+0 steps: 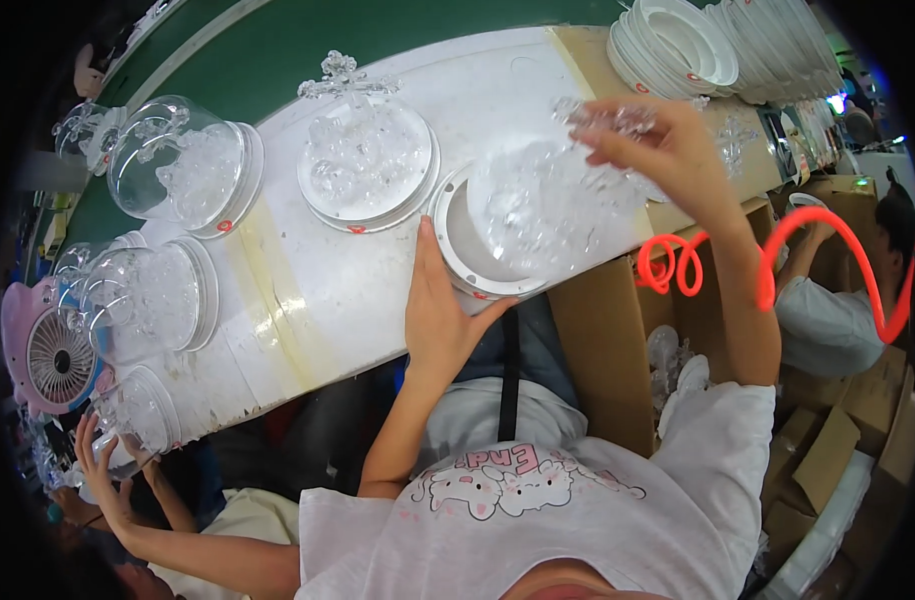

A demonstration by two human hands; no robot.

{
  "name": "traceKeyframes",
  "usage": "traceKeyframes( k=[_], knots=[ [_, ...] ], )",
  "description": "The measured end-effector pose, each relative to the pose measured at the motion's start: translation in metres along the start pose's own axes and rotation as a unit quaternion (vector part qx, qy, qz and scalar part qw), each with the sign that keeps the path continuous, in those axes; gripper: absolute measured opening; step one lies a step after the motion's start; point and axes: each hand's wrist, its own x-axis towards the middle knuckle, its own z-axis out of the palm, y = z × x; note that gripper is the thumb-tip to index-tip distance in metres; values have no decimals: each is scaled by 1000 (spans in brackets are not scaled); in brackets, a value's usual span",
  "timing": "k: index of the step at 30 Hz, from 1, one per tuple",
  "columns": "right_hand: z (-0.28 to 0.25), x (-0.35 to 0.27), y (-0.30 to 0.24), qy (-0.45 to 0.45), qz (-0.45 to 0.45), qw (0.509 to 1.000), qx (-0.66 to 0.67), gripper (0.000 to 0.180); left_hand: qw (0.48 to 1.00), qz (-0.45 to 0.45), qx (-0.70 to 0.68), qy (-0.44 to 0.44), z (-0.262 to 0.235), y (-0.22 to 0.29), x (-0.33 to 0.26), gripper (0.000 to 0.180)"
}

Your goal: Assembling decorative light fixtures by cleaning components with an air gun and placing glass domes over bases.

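My left hand (438,325) presses its fingers and thumb against the near side of a round white base (460,240), whose ring-shaped rim is partly exposed. Above it, my right hand (663,145) is closed around the branched end of a clear plastic ornament (618,120). A blurred whitish disc with clear pieces (548,205) hangs below that hand and overlaps the base's opening. Whether disc and base touch, I cannot tell. Left of my left hand stands a finished-looking round base with a clear crystal-like ornament (368,160) on top.
More clear domed ornaments (193,165) line the table's left side. Stacked white rings (673,50) stand at the far right. A red coiled hose (778,260) hangs beside my right arm. Cardboard boxes (603,345) sit below. A co-worker's hand (98,465) is at lower left, near a fan (63,355).
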Motion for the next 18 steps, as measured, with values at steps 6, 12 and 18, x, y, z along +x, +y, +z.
traceKeyframes(
  k=[6,12,18],
  knots=[
    [33,-8,3,20,-55,990,-129,25,1000,5,-25,1,3,1,2,111],
    [43,-10,-9,43,-53,983,-173,23,1000,1,-15,5,4,-2,-2,113],
    [45,-12,-4,74,-80,986,-124,22,1000,10,-13,11,4,-2,-1,111]
  ],
)
